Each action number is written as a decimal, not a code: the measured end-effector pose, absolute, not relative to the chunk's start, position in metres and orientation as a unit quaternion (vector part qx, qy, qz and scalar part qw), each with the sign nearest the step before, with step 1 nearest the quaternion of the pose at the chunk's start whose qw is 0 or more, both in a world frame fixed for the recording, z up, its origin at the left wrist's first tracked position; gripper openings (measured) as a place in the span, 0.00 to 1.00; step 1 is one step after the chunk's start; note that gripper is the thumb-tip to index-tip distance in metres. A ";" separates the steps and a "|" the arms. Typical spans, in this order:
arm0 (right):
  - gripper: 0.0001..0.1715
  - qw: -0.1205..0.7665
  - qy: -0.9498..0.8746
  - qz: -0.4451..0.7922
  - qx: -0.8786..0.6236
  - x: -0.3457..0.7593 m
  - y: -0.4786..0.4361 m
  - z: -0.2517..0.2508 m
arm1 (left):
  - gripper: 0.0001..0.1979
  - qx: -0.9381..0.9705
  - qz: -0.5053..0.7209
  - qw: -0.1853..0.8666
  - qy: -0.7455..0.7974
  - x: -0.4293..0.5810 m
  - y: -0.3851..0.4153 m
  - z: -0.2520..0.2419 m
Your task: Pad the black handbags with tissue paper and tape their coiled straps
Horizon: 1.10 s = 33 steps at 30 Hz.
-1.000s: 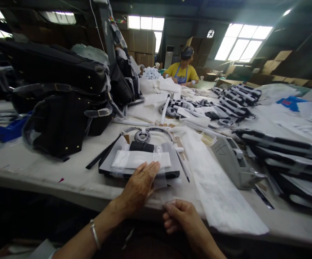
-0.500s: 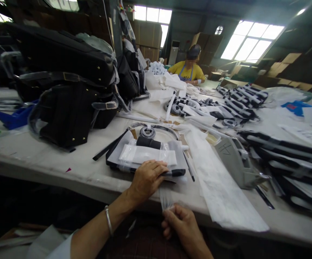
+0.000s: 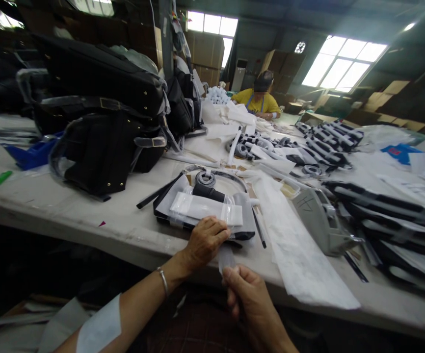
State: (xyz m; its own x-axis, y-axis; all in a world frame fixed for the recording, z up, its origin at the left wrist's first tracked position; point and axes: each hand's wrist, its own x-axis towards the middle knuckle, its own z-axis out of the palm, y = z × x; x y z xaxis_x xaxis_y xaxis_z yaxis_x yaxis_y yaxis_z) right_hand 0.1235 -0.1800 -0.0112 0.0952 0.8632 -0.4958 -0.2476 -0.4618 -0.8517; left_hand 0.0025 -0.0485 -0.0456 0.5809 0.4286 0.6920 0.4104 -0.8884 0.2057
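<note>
Right hand (image 3: 248, 294) nearer bundle (image 3: 205, 206) than before, pinching clear strip (image 3: 226, 259), left hand (image 3: 205, 241) atop bundle, grip unclear

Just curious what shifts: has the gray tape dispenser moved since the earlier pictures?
No: against the table, the gray tape dispenser shows no visible shift either way.

Left hand (image 3: 205, 240) presses the bundle (image 3: 207, 206); right hand (image 3: 247, 291) pinches clear tape (image 3: 226, 258).
</note>
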 end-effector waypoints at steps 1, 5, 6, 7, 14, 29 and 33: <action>0.32 0.461 -0.254 0.618 -0.584 0.123 -0.176 -0.007 | 0.11 0.895 0.383 0.019 0.227 -0.001 -0.049 -0.045; 0.31 0.487 -0.253 0.620 -0.561 0.123 -0.160 0.001 | 0.18 0.921 0.338 0.068 0.183 -0.018 -0.056 -0.040; 0.30 0.487 -0.260 0.619 -0.559 0.123 -0.157 0.001 | 0.19 0.921 0.336 0.079 0.183 -0.020 -0.058 -0.039; 0.30 0.484 -0.270 0.617 -0.559 0.123 -0.155 0.003 | 0.18 0.916 0.343 0.089 0.189 -0.020 -0.059 -0.039; 0.27 0.348 -0.503 0.474 -0.633 0.144 -0.135 0.048 | 0.12 0.854 0.455 0.098 0.232 -0.004 -0.065 -0.045; 0.35 0.239 -0.853 0.148 -0.441 0.192 -0.110 0.017 | 0.10 0.882 0.430 0.060 0.182 -0.015 -0.057 -0.036; 0.29 0.238 -0.835 0.130 -0.479 0.189 -0.111 0.013 | 0.09 0.881 0.435 0.018 0.184 -0.005 -0.052 -0.036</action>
State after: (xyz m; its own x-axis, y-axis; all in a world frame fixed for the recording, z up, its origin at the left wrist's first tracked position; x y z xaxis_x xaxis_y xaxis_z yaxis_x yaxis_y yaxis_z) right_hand 0.1895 -0.1113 0.0126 -0.4279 0.8612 0.2741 0.7376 0.5080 -0.4447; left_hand -0.0050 -0.0519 -0.0357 0.5539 0.3404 0.7598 0.3099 -0.9313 0.1913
